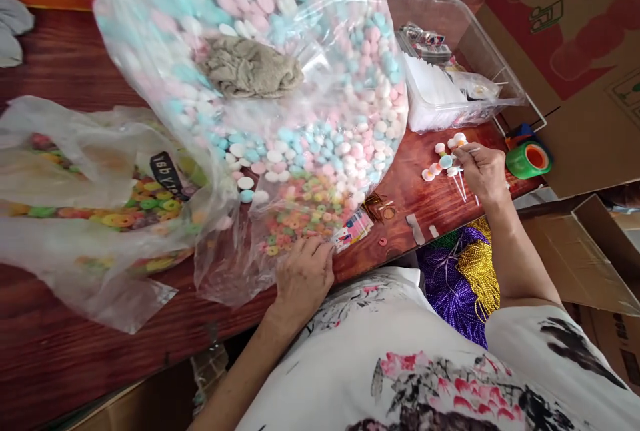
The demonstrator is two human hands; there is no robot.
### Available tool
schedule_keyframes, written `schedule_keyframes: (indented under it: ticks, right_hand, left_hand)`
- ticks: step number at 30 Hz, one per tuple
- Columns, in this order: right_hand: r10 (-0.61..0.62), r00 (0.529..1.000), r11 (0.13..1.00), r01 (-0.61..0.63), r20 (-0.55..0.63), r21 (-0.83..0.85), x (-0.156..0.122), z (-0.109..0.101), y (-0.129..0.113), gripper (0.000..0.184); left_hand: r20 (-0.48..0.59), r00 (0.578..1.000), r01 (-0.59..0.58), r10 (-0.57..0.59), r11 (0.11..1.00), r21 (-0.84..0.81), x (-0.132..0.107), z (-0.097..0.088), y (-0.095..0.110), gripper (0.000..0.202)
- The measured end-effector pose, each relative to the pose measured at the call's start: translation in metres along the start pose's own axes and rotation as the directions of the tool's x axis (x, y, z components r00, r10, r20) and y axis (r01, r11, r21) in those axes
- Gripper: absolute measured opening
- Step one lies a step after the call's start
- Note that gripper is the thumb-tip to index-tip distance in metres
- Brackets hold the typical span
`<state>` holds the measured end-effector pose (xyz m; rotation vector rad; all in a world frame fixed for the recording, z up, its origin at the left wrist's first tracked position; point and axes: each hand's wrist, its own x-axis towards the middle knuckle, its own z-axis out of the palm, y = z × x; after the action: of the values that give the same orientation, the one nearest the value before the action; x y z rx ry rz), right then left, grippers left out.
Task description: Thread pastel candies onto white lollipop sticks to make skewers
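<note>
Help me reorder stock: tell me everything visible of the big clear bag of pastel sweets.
The big clear bag bulges with round pink, blue and white sweets. Thin, glossy plastic, it lies slumped on the wooden table. A crumpled beige cloth sits at its top. The left hand touches plastic at its near edge.

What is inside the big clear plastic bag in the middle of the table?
Pink, blue and white round candies fill the bag; coloured ring candies lie near its lower end. A crumpled beige cloth shows too. Whatever lies under them is hidden.
</note>
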<state>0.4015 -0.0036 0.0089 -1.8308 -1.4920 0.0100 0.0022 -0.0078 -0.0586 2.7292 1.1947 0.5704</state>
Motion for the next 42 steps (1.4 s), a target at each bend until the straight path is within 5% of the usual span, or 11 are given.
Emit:
schedule_keyframes:
  ticks: [8,12,18,22,26,34,42]
  right_hand:
    - [-0.100,0.989,0.991,0.108,0.107,-0.076,-0.001,0.000,-0.006,0.023]
    - [-0.075,0.993,0.997,0.077,0.086,-0.019,-0.005,0.004,-0.006,0.023]
    - [-0.021,0.999,0.999,0.020,0.040,0.025,-0.017,-0.014,-0.011,0.017]
    - [0.014,0.993,1.000,-0.012,-0.117,0.015,-0.034,-0.014,-0.011,0.015]
    - [0.072,0.995,0.997,-0.070,-0.063,0.034,-0.044,-0.002,-0.009,0.017]
    - [0.108,0.988,0.993,-0.102,-0.113,0.052,-0.045,0.000,-0.006,0.017]
    - [0.127,0.974,0.990,-0.111,-0.186,0.092,-0.048,0.011,-0.010,0.018]
  left_hand:
    - [-0.228,0.974,-0.043,0.006,0.986,-0.160,-0.004,0.011,-0.005,0.012]
    - [-0.123,0.991,-0.062,0.060,0.998,-0.012,-0.008,0.006,0.000,0.010]
    - [0.068,0.997,0.044,-0.043,0.999,-0.008,-0.016,-0.010,0.009,0.019]
    - [0.038,0.994,0.105,-0.101,0.989,-0.106,-0.015,-0.003,-0.001,0.023]
    - [-0.049,0.983,0.159,-0.176,0.955,-0.252,-0.013,0.004,-0.009,0.026]
    - [0.112,0.988,0.119,-0.106,0.985,-0.121,-0.021,-0.017,-0.006,0.018]
    - [0.016,0.989,0.145,-0.146,0.962,-0.231,-0.021,-0.006,-0.015,0.022]
